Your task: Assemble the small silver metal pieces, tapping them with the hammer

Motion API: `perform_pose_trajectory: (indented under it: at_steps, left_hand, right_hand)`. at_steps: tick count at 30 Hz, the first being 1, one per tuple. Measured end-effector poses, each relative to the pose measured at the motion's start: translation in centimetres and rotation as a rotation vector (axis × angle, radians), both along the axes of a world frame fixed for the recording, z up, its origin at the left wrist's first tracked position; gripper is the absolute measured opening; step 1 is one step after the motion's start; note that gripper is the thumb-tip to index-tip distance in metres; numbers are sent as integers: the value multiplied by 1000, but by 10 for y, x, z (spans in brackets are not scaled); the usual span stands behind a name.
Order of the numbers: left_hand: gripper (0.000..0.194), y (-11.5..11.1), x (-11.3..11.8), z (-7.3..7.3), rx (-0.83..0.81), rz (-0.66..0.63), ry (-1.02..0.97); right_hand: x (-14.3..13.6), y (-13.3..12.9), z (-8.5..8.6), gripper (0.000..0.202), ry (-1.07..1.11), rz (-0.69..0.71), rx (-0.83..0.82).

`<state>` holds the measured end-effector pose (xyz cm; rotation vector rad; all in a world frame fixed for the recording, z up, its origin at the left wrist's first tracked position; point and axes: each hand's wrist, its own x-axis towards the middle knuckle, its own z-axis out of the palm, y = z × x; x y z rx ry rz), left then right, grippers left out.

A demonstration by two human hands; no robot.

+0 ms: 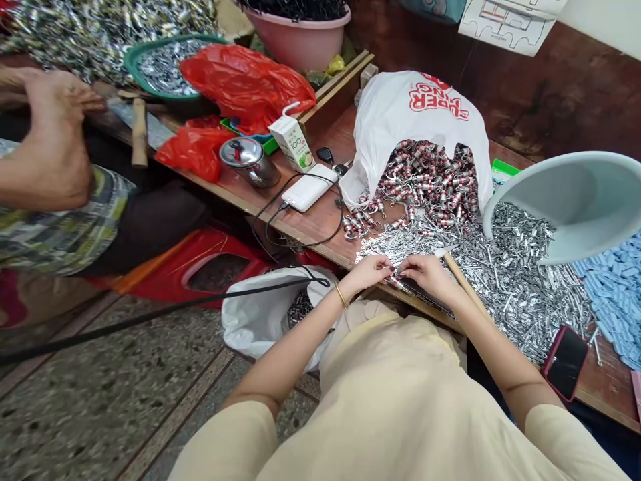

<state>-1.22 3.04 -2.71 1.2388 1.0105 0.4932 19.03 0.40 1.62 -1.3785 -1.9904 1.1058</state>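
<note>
My left hand (pixel 371 272) is at the table's front edge, its thumb and fingertips pinched together. Close to its right, my right hand (pixel 424 272) has its fingers bent and pressed together in the same way. What lies between the fingertips is too small to make out. Small flat silver metal pieces (pixel 388 246) are spread just beyond both hands. Red-and-silver metal parts with hooks (pixel 435 180) spill from a white plastic bag (pixel 383 110) behind them. A wooden-handled tool (pixel 465 284) lies beside my right wrist on a large heap of silver parts (pixel 525 300).
A grey-green tub (pixel 595 200) lies tipped at the right, near blue pieces (pixel 621 294) and a phone (pixel 565 364). Left are a white power bank (pixel 310 187) with cables, a drink carton (pixel 291 141) and a metal can (pixel 250 164). Another person's arm (pixel 55 147) is far left. A white sack (pixel 255 314) stands below.
</note>
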Motion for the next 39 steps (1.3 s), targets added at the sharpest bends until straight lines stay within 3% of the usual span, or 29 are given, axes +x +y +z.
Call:
perform_pose_trajectory:
  at_steps: [11,18,22,29,33,39]
  left_hand:
    - [2,-1,0,0,35,-7,0]
    - [2,-1,0,1,37,1,10]
    - [3,-2,2,4,27,14,2]
    - [3,-5,3,9,48,19,46]
    - [4,-6,0,11,140,-11,73]
    - [3,-6,0,4,97,9,9]
  right_hand:
    - [-9,1,-7,21,-200,118,221]
    - [-10,-15,-24,11,-225,-42,304]
    - [-10,-19,-28,16,-217,-34,341]
    - [-16,-20,-18,21,-372,-25,330]
    - [-21,-17,-9,21,-472,-7,291]
    - [-17,-9,-5,22,-411,47,248]
